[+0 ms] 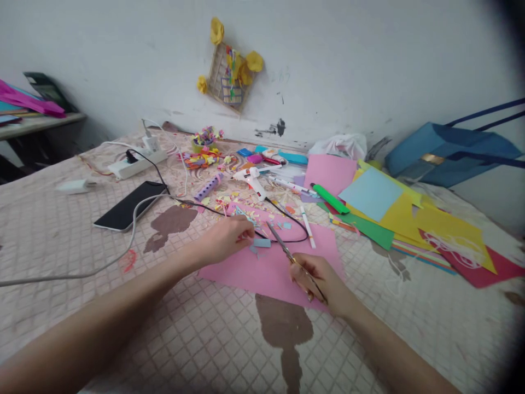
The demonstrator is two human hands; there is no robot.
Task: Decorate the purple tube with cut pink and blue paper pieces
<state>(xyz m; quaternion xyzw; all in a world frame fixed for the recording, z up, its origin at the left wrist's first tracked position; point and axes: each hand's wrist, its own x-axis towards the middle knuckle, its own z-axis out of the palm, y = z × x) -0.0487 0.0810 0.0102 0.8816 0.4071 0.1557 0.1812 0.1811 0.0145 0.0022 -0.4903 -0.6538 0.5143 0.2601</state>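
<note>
My right hand point(318, 278) is wrapped round a pair of scissors point(283, 241), whose blades point away from me and to the left. Over the left side of a pink paper sheet point(270, 276) is my left hand point(230, 236), its fingers curled together; what they hold, if anything, I cannot make out. A light blue paper strip point(262, 243) lies just right of its fingertips, close to the scissor blades. Small blue and yellow paper scraps point(246, 214) are scattered on the sheet beyond the left hand.
A white glue gun point(252, 182) lies behind the sheet, its black cord looping onto the paper. Coloured paper point(371, 192) and a green marker point(330, 198) are at right. A dark phone point(130, 207), a power strip point(137, 163) and a white cable point(133, 230) lie at left.
</note>
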